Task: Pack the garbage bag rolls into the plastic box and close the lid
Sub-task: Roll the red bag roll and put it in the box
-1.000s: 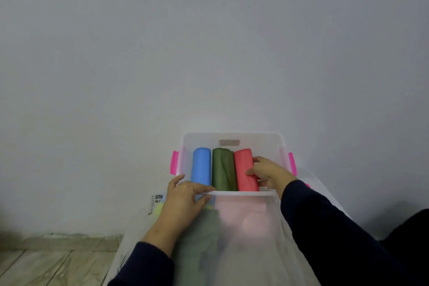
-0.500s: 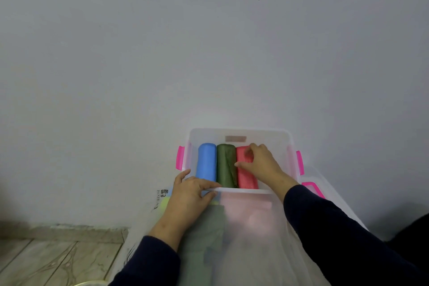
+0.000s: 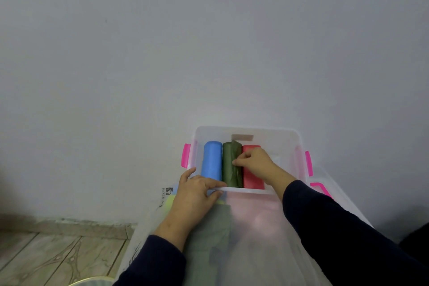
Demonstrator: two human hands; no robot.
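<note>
Right fingers: we have our right hand (image 3: 254,163) inside the plastic box (image 3: 298,144), fingertips pressed together, pinching the loose flap of the green roll (image 3: 229,167) at its seam against the red roll (image 3: 253,179).
Left fingers: our left hand (image 3: 197,190) curls over the near rim, thumb on top, fingers spread a little, steadying the box.
Rolls: the blue roll (image 3: 211,160), the green and the red lie side by side, touching, at the box's left, with bare floor to their right.
Handling: we judge these rolls light and soft, with slick film that unwinds easily; best taken round the middle with the flap trapped under the fingers.
Box: thin, clear, likely flexible; pink latches (image 3: 185,155) on both ends.
Lid: a clear panel with a pink clip (image 3: 321,189) lies beside the box on the right, probably the lid, not yet on.
</note>
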